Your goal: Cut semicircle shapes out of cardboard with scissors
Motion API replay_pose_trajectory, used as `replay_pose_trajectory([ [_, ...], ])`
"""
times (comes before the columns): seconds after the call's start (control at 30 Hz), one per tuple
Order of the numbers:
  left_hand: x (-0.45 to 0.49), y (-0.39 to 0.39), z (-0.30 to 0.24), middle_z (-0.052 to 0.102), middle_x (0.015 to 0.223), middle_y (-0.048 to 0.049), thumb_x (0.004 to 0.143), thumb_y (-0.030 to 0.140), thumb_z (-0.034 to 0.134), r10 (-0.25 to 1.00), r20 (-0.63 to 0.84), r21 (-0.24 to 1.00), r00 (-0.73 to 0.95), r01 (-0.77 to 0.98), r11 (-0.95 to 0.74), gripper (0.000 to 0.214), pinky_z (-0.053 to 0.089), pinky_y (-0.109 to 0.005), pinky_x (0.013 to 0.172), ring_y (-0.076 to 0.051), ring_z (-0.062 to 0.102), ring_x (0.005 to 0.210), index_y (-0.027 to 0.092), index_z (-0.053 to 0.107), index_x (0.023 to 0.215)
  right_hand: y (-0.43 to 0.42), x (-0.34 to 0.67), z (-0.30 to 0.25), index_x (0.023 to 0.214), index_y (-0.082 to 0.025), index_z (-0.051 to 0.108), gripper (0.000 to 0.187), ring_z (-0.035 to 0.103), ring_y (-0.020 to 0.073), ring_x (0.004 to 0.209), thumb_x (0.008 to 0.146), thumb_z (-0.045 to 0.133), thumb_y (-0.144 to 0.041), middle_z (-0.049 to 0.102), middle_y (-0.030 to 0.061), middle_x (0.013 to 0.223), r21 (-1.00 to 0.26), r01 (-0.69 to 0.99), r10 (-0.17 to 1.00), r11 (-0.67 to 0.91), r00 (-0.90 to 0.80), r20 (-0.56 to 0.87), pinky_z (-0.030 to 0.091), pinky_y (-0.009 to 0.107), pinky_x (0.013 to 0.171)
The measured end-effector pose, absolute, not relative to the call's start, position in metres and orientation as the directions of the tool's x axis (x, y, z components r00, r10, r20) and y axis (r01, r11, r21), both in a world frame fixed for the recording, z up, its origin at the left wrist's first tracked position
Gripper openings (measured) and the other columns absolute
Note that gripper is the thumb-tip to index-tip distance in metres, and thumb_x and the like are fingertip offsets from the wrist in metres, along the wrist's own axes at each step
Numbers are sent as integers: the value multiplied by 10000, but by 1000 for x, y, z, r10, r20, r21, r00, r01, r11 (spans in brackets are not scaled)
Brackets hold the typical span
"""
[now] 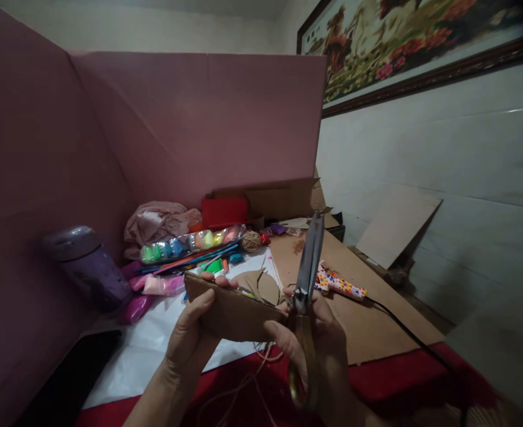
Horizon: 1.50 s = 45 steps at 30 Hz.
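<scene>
A piece of brown cardboard (239, 314) is held up in front of me, slightly tilted. My left hand (194, 320) grips its left end, thumb on the near face and fingers behind. At the other end, the thumb of my right hand (328, 338) presses on the cardboard. That same hand also holds a pair of scissors (306, 279), blades pointing up and nearly together, handles hanging toward the palm. Behind the cardboard lie a round cardboard disc (265, 286) and some thin strips. Loose string (261, 370) dangles below.
A patterned glue gun (341, 286) with a black cable rests on a large cardboard sheet (390, 323) at right. Packs of coloured clay (190, 244), a twine ball (251, 241) and a pink cloth (159, 222) lie farther back. A purple tumbler (90, 273) stands left.
</scene>
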State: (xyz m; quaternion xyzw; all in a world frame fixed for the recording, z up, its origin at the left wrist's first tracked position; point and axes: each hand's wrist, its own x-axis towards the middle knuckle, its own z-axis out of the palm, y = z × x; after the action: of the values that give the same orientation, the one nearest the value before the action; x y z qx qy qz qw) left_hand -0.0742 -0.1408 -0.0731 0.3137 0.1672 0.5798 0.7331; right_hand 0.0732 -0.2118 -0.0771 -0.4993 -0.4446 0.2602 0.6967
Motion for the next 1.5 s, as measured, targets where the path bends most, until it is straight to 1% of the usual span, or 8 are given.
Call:
replay_pose_trajectory([
  [0.23,-77,-141,-71,654,829,-1,705,137,635,951,128,646,281,-752,135,197,508,-413,809,-200,621,834,237,619,875,-210,69,-93,958,-230,518,377,627,161,618,642,723,-238,636,-3,753,-914,123,801,386,447,399,522,248,509],
  [0.4,-79,-143,-66,642,791,18,655,130,674,953,137,658,269,-744,116,235,509,-377,816,-177,625,796,246,620,852,-212,63,-92,990,-261,529,348,633,174,741,700,699,-348,630,12,884,-862,-113,816,495,403,416,536,247,553],
  [0.5,-79,-144,-66,633,758,20,631,147,694,946,163,681,280,-726,97,227,510,-387,805,-191,625,779,242,619,823,-214,61,-83,953,-241,550,245,615,164,777,757,650,-348,614,1,829,-869,-191,824,456,461,330,526,275,701],
  [0.6,-80,-144,-67,635,768,16,637,151,690,943,167,687,288,-720,98,221,506,-400,806,-204,626,791,246,620,824,-213,60,-79,979,-235,541,282,601,149,719,742,664,-326,591,-11,798,-852,-345,856,393,476,202,512,267,680],
  [0.7,-80,-144,-68,638,776,16,650,143,679,943,169,677,288,-729,102,222,505,-403,809,-203,627,793,247,621,838,-210,59,-81,983,-225,539,301,600,153,740,730,673,-318,588,-1,826,-831,-406,878,379,442,185,511,278,697],
  [1.0,-80,-143,-68,659,786,18,676,116,661,941,167,641,294,-758,123,231,510,-365,818,-186,636,810,251,633,861,-212,59,-77,958,-239,535,271,606,139,725,734,674,-302,623,-14,795,-885,-222,821,409,512,251,507,238,641],
  [1.27,-82,-142,-70,674,786,39,666,90,663,950,183,553,255,-825,115,289,534,-307,754,-155,645,784,288,649,876,-213,51,-94,1053,-260,488,417,618,177,759,700,707,-292,600,5,865,-803,-255,816,538,397,421,530,311,671],
  [1.5,-81,-144,-73,724,860,-5,611,123,727,949,155,627,273,-770,119,314,526,-386,765,-212,661,813,283,676,876,-203,53,-89,916,-212,564,387,651,182,601,580,755,-230,672,1,715,-863,120,704,492,528,475,530,248,506],
])
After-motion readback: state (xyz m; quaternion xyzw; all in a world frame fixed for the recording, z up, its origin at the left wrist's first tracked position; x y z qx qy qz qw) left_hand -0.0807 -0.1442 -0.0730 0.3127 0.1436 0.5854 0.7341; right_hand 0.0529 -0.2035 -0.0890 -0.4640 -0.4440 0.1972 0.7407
